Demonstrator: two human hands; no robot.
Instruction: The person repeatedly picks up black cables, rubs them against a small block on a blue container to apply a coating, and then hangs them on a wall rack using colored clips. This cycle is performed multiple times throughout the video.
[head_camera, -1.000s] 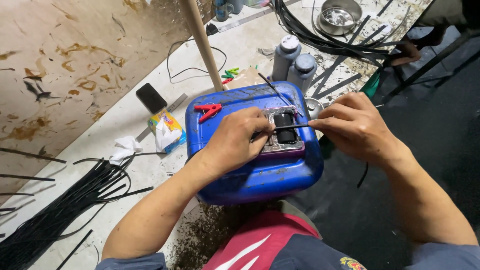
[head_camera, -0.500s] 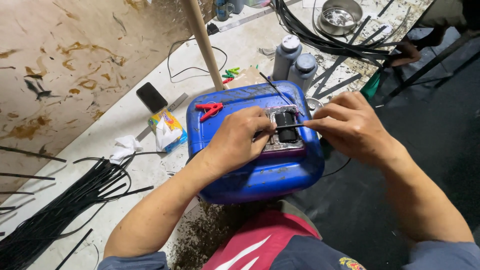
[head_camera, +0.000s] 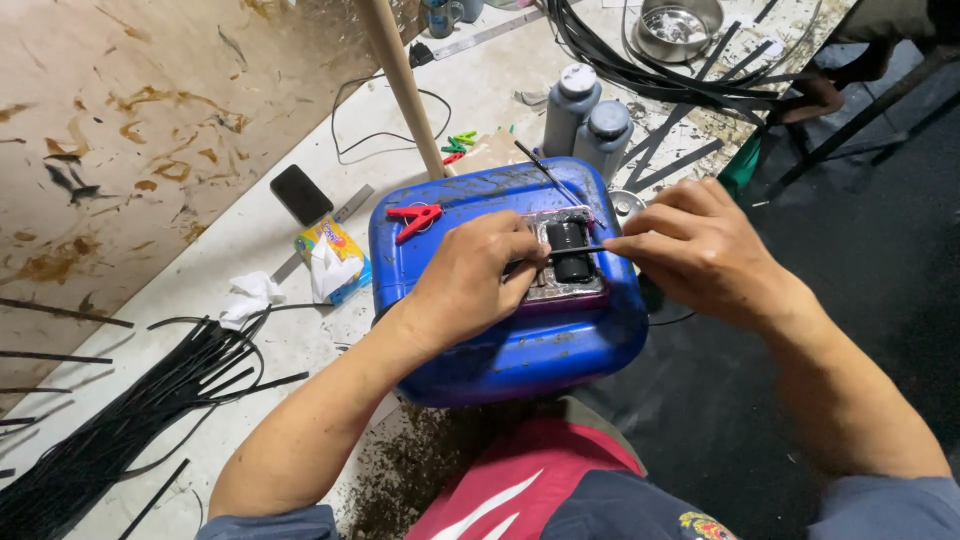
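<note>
Resting on top of the blue plastic canister (head_camera: 500, 340), my left hand (head_camera: 470, 285) has its fingers curled down against a small grey tray (head_camera: 565, 285) that sits on the canister. Inside the tray lies a black cylindrical part (head_camera: 570, 250). My right hand (head_camera: 700, 250) pinches one end of a thin black strip (head_camera: 580, 250) between thumb and forefinger; the strip runs across the part toward my left fingertips, which appear to grip its other end, though the view there is blocked. A red clip (head_camera: 415, 218) lies on the canister's far left corner. The canister stands at the desk (head_camera: 480, 100) edge, two grey bottles (head_camera: 588, 120) just behind it. A bundle of black strips (head_camera: 130, 420) lies at left.
</note>
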